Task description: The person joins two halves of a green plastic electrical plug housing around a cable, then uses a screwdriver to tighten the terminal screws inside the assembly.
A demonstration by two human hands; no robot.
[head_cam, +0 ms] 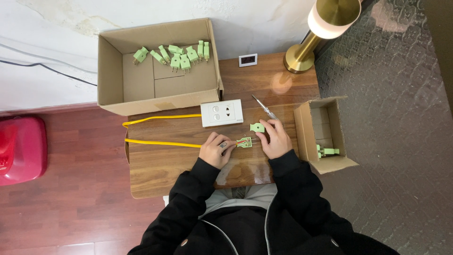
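My left hand (215,149) grips the end of a yellow cable (160,142) where it enters an opened green plug base (244,142) lying on the wooden table (155,174). Thin wires run from the cable into the base. My right hand (275,139) rests at the base's right side, fingertips touching its prongs. A loose green plug cover (257,127) lies just above, by my right fingers. A screwdriver (264,108) lies beyond it.
A white socket plate (222,113) sits at the cable's other run. A large cardboard box (158,82) holds several green plugs (175,54). A small box (323,134) at right holds one green plug (327,151). A brass lamp (318,33) and a small display (247,60) stand behind. A red object (21,148) sits on the floor.
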